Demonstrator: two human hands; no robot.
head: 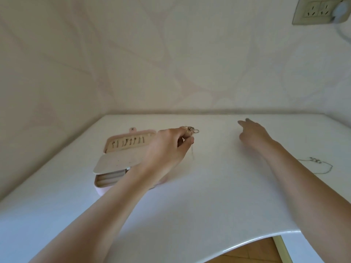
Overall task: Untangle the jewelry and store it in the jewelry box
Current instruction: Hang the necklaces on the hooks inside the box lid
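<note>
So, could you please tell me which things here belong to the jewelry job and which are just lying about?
Part of the job:
gold tangled jewelry, pinched in the left hand
open pink jewelry box
thin silver chain necklace, lying on the white table

Just there:
beige wall socket
white plug in it

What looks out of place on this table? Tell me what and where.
A thin silver chain necklace lies loose near the right edge of the white table, far from the open pink jewelry box. The left hand pinches a knotted clump of gold jewelry. Nothing looks spilled or broken.
</note>
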